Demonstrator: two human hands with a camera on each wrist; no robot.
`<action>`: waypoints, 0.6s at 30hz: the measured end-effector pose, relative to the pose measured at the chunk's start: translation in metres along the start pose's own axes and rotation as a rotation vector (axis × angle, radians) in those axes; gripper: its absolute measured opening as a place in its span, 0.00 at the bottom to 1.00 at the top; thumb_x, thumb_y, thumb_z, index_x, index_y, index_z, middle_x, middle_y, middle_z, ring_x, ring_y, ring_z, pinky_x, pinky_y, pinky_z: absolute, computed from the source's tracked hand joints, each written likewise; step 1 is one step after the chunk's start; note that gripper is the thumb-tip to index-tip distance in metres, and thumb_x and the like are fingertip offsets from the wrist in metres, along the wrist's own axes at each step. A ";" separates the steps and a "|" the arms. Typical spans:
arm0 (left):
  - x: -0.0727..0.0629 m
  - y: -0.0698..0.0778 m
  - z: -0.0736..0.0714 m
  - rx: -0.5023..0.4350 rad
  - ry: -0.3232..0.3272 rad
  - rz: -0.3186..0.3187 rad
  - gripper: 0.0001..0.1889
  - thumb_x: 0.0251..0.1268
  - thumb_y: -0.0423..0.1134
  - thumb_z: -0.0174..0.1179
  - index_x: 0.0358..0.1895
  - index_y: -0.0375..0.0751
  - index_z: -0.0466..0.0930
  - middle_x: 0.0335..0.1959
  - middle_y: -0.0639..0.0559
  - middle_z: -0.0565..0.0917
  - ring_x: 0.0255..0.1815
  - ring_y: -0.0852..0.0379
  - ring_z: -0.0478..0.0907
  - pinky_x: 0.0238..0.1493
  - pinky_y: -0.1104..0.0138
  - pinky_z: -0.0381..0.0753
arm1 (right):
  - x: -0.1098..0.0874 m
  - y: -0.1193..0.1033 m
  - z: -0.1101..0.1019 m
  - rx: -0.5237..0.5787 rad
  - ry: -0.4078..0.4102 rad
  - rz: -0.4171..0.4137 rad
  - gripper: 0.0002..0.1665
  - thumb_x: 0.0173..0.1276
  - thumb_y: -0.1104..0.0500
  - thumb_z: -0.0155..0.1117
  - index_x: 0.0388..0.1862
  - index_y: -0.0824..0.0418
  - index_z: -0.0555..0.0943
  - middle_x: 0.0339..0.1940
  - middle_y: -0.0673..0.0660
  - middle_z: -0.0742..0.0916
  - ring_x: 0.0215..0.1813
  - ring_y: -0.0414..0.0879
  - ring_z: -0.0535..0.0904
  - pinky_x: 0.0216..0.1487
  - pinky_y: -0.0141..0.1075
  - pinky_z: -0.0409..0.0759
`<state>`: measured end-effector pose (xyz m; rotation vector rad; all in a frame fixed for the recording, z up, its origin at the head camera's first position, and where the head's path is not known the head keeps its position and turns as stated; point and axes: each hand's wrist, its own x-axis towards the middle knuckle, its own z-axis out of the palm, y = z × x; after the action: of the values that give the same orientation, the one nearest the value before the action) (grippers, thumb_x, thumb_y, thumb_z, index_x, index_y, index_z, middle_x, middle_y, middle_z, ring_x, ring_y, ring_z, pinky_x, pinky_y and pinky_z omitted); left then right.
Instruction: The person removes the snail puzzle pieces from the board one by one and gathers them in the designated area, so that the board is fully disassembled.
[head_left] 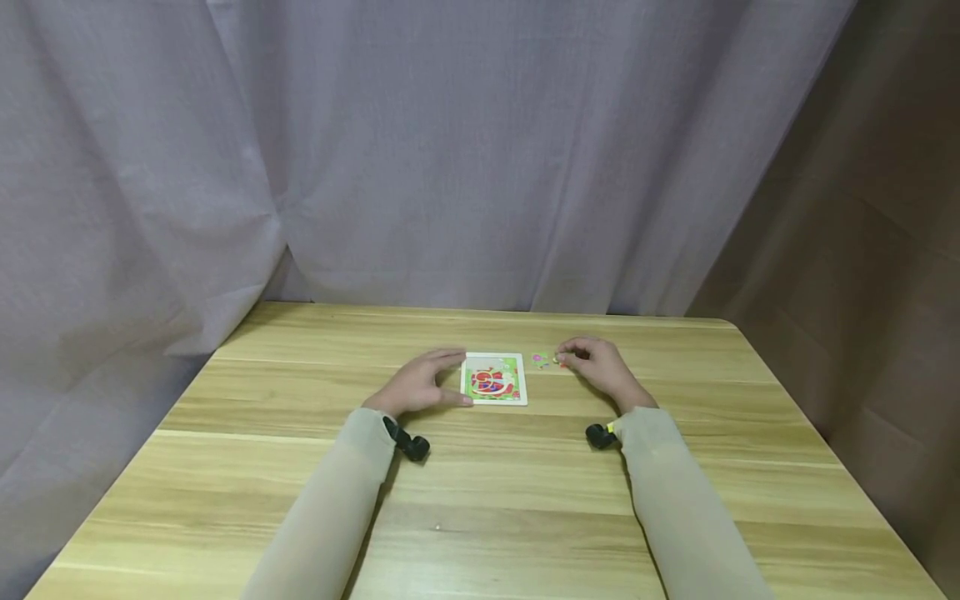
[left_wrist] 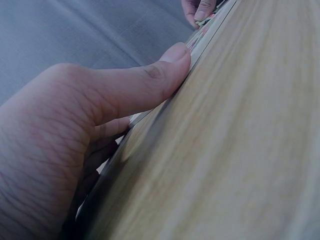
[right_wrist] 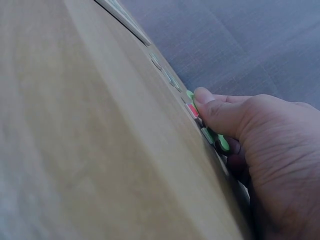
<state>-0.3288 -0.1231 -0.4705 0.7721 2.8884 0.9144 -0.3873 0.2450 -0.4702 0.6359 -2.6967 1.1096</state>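
A white-framed jigsaw puzzle board (head_left: 524,382) with a red and green picture lies flat on the table. My left hand (head_left: 417,386) holds its left side, thumb at the near corner and fingers at the far one. To the right of the board, my right hand (head_left: 602,369) pinches a small green puzzle piece (right_wrist: 190,95) between thumb and index finger, close over the tabletop. A red-topped piece (right_wrist: 192,111) lies right by the thumb. Between board and right hand are loose puzzle pieces (head_left: 538,360), one with a pink flower-like spot.
The wood-grain table (head_left: 510,517) reaches back to a grey curtain (head_left: 450,167) hanging along its far edge. Darker cloth (head_left: 885,275) hangs on the right side. Each wrist wears a small black camera (head_left: 415,447).
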 end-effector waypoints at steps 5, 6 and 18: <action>-0.001 0.001 0.000 0.000 -0.002 -0.009 0.52 0.49 0.72 0.68 0.77 0.51 0.64 0.79 0.56 0.61 0.78 0.52 0.56 0.77 0.48 0.53 | -0.001 -0.001 0.000 -0.001 -0.001 -0.006 0.08 0.71 0.55 0.69 0.43 0.57 0.88 0.42 0.53 0.87 0.40 0.48 0.77 0.43 0.42 0.76; -0.001 0.001 0.000 0.000 -0.004 -0.010 0.52 0.49 0.71 0.68 0.77 0.51 0.64 0.79 0.56 0.61 0.78 0.52 0.56 0.77 0.48 0.53 | -0.001 -0.001 0.000 -0.005 0.000 -0.010 0.08 0.71 0.55 0.69 0.43 0.57 0.89 0.42 0.53 0.87 0.39 0.48 0.77 0.43 0.42 0.76; -0.001 0.001 0.000 -0.012 0.004 -0.001 0.52 0.49 0.71 0.69 0.76 0.49 0.65 0.79 0.55 0.62 0.78 0.51 0.57 0.77 0.48 0.54 | 0.000 -0.003 0.000 -0.043 -0.002 -0.032 0.08 0.71 0.56 0.68 0.43 0.58 0.89 0.42 0.54 0.86 0.39 0.47 0.78 0.43 0.42 0.78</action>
<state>-0.3276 -0.1226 -0.4695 0.7683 2.8834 0.9329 -0.3861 0.2433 -0.4685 0.6706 -2.6945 1.0413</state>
